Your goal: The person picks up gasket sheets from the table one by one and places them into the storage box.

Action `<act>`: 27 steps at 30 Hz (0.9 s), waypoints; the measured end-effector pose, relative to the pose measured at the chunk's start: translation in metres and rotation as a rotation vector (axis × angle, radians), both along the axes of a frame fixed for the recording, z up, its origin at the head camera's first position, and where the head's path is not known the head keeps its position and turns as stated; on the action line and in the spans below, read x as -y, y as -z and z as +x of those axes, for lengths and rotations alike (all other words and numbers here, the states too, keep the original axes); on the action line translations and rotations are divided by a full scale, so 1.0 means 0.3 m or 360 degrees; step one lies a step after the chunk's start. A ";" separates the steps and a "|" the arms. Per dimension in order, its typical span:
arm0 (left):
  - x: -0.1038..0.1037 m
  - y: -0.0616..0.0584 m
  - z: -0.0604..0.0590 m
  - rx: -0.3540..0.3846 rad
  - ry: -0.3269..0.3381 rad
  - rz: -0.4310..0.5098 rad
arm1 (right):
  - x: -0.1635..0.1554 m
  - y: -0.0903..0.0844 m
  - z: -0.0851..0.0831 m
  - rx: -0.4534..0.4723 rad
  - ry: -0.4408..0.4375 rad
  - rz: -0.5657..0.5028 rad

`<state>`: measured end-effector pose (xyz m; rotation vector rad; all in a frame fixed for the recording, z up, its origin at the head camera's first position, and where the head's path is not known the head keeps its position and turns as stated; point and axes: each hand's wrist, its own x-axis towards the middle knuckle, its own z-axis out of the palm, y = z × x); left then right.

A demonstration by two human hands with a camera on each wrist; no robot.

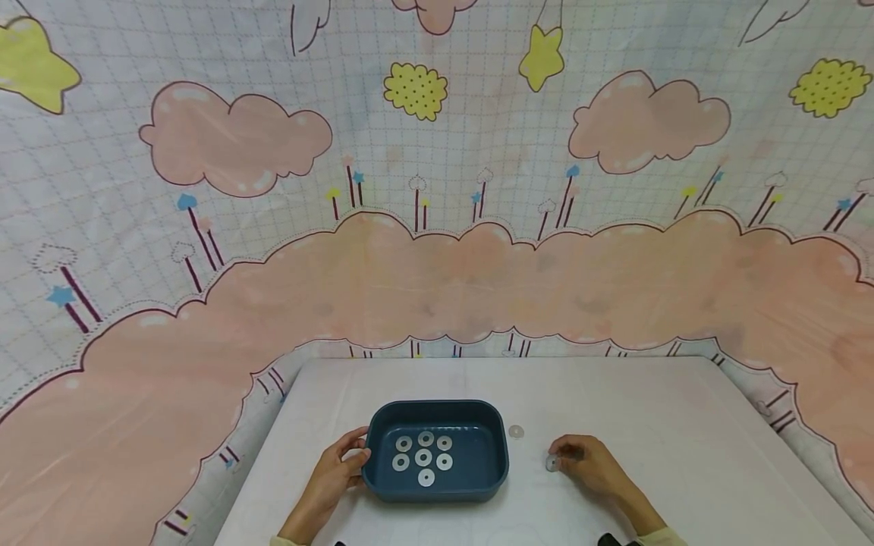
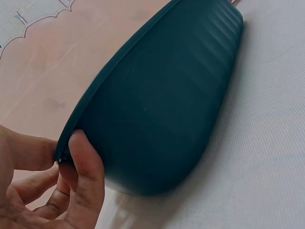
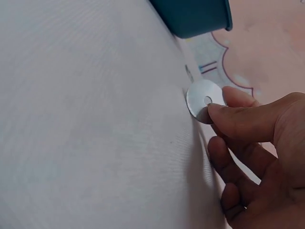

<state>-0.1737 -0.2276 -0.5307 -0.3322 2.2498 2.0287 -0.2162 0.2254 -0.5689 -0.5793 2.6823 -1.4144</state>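
A dark blue tray stands on the white table, with several flat metal washers lying inside it. My left hand grips the tray's left rim, thumb on the outside wall. To the tray's right, my right hand pinches a washer between thumb and finger, its edge tilted up off the cloth. Another loose washer lies on the table just right of the tray's far corner.
A cartoon cloud-and-star cloth hangs behind the table and drapes round its sides. White table surface stretches to the right and behind the tray. The tray's corner shows at the top of the right wrist view.
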 end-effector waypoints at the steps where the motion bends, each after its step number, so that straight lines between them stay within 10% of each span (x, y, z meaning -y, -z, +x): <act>1: 0.000 0.001 -0.001 0.0003 0.0000 -0.0001 | -0.001 -0.003 0.000 0.0010 0.0015 0.0009; 27: -0.006 0.000 -0.007 0.0011 -0.0007 -0.0017 | 0.063 -0.179 -0.022 0.0169 0.0027 -0.0272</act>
